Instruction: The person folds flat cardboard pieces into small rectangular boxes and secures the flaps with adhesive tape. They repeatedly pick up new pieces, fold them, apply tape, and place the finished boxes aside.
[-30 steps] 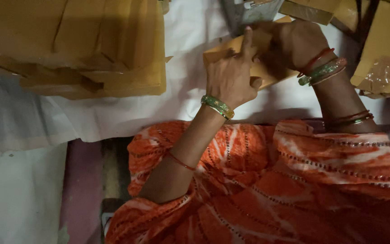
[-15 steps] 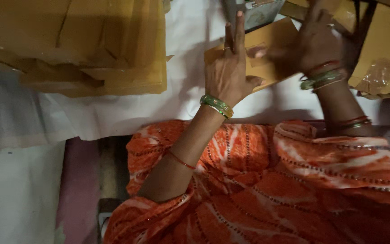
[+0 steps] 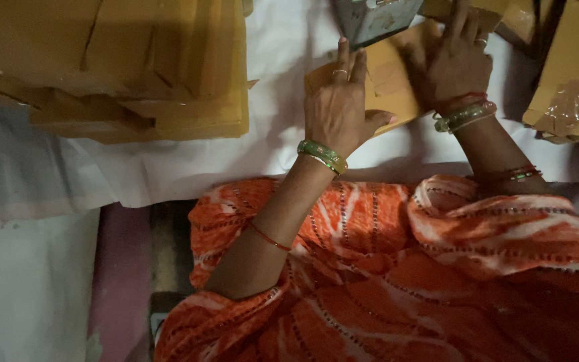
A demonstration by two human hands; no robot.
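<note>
At ten o'clock sits a stack of folded yellow cartons [image 3: 135, 74]; open white cloth [image 3: 169, 167] lies below. At one o'clock our left hand [image 3: 338, 107] and right hand [image 3: 454, 64] press flat, unclenched, on a yellow envelope [image 3: 387, 90]: light, bendable, best gripped by its edges

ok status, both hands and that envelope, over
Left hand flat on the yellow-brown paper envelope, right hand pressing its far side. Envelope lies on white cloth. Grey patterned box touches its top edge; tall envelope stack sits left, apart.
</note>
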